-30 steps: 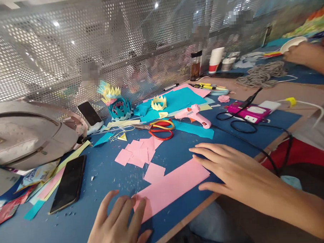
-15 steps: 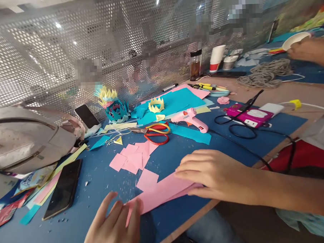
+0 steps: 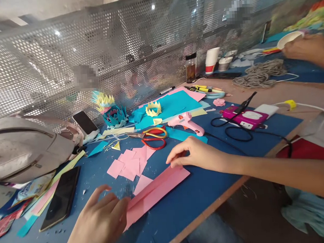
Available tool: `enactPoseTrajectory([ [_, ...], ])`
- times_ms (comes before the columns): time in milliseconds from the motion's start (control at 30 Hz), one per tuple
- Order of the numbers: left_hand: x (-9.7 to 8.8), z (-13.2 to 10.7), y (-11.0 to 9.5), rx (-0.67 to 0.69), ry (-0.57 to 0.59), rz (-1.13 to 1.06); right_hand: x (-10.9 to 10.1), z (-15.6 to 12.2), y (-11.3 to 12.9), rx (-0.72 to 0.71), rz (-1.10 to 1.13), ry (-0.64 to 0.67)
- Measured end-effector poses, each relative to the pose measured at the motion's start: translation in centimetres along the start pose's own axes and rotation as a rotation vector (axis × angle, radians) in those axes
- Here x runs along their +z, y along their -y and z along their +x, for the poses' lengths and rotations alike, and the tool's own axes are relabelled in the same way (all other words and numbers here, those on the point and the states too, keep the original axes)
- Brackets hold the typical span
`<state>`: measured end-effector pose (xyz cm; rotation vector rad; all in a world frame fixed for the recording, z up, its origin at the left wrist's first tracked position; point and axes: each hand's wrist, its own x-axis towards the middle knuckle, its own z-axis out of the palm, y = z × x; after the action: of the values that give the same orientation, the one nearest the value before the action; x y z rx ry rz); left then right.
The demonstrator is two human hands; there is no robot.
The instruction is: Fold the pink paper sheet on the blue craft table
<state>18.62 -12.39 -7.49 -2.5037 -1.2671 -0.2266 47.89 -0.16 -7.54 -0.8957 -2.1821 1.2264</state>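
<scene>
Pink squares (image 3: 130, 162), scissors (image 3: 152, 136) nr folded strip (image 3: 156, 189).

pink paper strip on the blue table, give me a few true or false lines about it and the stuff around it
1. Both hands touch the pink paper strip. True: left hand at its near end, right hand at its far end.
2. The scissors have green handles. False: red and yellow.
3. The glue gun is pink. True.
4. A black phone lies right of the strip. False: left of it.
5. The right hand holds the scissors. False: they lie on the table.
</scene>
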Motion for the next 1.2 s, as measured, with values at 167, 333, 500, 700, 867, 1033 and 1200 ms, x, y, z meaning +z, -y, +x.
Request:
enactPoseTrajectory([
  [167,-0.1,0.1,0.1,0.016,0.026,-0.007,0.0,0.3,-0.7,0.043,0.156,-0.058],
  [333,-0.3,0.0,0.2,0.013,0.047,-0.023,0.2,0.3,-0.7,0.032,0.145,-0.085],
  [500,-0.3,-0.1,0.0,-0.004,0.078,-0.044,0.2,0.1,-0.8,0.017,0.115,-0.090],
  [700,0.1,-0.4,0.5,0.012,0.079,-0.046,0.3,-0.1,-1.0,0.009,0.138,-0.098],
  [867,0.3,-0.5,0.8,0.010,0.082,-0.072,0.3,0.1,-1.2,0.007,0.159,-0.100],
  [1033,0.3,-0.4,0.7,0.001,0.105,-0.078,0.4,0.2,-1.5,0.032,0.169,-0.103],
  [1200,0.2,-0.3,0.8,0.009,0.106,-0.065,0.4,0.2,-1.6,0.036,0.179,-0.096],
])
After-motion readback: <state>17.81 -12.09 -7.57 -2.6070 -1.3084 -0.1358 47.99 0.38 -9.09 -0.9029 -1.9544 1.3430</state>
